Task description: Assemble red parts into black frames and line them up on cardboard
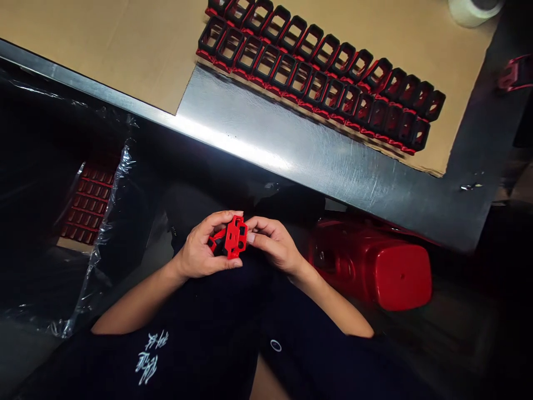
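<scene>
My left hand and my right hand hold a small red-and-black moulded plastic part between them, above my lap. Its red face has rectangular openings. My left fingers wrap its left side, and my right fingertips pinch its right edge. Part of it is hidden behind my fingers. Several similar black frames with red bases stand in tight rows on a cardboard sheet, well beyond both hands.
A steel table edge runs between me and the rows. A red plastic stool lies on its side to my right. On my left, clear plastic sheeting lines a box holding stacked red parts. A tape roll sits top right.
</scene>
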Available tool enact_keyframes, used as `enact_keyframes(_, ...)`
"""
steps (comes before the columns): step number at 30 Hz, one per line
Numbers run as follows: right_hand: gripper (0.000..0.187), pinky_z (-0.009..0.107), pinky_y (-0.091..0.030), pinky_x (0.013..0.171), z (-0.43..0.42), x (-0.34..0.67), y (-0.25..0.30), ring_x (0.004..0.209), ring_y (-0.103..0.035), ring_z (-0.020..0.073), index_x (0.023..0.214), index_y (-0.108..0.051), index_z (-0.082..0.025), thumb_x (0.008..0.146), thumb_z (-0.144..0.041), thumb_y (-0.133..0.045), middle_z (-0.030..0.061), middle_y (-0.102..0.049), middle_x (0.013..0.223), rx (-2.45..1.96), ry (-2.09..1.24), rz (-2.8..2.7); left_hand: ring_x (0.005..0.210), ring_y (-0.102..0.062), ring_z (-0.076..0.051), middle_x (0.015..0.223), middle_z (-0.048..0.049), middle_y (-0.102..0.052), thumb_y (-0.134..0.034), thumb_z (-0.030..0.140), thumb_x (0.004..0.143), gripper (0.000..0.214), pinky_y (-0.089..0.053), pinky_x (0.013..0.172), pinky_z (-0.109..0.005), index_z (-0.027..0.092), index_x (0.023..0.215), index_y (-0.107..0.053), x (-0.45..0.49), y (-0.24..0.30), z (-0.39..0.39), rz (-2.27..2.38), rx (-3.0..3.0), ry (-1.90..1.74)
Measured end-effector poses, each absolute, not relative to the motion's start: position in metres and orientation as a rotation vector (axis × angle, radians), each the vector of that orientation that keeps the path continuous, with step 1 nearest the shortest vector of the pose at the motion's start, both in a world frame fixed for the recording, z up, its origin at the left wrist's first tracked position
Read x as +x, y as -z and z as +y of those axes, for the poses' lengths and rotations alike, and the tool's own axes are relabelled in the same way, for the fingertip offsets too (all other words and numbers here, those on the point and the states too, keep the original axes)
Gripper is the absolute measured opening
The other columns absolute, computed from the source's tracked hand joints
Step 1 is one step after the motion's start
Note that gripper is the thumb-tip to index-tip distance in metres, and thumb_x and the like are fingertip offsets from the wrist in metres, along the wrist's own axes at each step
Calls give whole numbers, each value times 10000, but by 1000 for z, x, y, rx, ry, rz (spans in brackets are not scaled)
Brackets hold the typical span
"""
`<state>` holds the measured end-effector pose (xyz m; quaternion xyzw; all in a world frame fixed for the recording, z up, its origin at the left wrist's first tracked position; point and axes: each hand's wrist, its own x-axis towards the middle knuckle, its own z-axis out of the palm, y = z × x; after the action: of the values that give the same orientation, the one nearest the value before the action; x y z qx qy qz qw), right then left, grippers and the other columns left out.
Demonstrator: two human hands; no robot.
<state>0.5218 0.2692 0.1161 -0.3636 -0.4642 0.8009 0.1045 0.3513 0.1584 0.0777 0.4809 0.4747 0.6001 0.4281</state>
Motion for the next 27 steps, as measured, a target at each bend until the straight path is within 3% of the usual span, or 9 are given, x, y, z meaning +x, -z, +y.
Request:
enact_keyframes(12, 237, 282, -513, 688, 269, 507, -112, 680, -615, 143, 851, -751, -189, 819, -421, -790, 14, -698, 766, -1059, -2424, -1370, 1192, -709, -245, 1410, -149, -644, -949, 338, 676, 858, -590, 995, -318, 281, 1421, -526, 336, -73, 154, 1139, 1116, -1597)
enact_keyframes(20, 278, 301, -546, 716, 269, 489, -104, 686, -661, 155, 874, -763, -187, 796, -448, -817, 32, -748, 770, -1147, -2454, -1401, 1141, -724, -261, 1390, -163, -647, -942, 367, 687, 839, -607, 966, -356, 257, 1402, -517, 323, -80, 142, 1267, 1154, -1612)
enact_keyframes(23, 287, 287, -547, 722, 272, 486, -96, 708, -689, 157, 899, -779, -194, 793, -456, -830, 47, -774, 779, -1265, -2388, -1476, 1165, -699, -270, 1384, -131, -636, -941, 434, 680, 873, -602, 964, -375, 256, 1407, -491, 259, -84, 115, 1528, 1171, -1665)
enact_keyframes(25, 298, 279, -552, 728, 273, 484, -88, 715, -700, 156, 897, -786, -201, 785, -471, -840, 48, -780, 783, -1354, -2334, -1529, 1185, -669, -261, 1373, -92, -615, -910, 526, 695, 880, -573, 1004, -403, 243, 1397, -461, 189, -82, 86, 1944, 1175, -1647)
enact_keyframes(27, 324, 273, -557, 731, 275, 483, -78, 723, -708, 159, 898, -790, -203, 770, -494, -849, 50, -782, 783, -1423, -2297, -1575, 1229, -614, -240, 1388, -100, -572, -842, 517, 794, 854, -509, 1085, -423, 176, 1428, -383, 117, -76, 50, 2574, 1034, -1175)
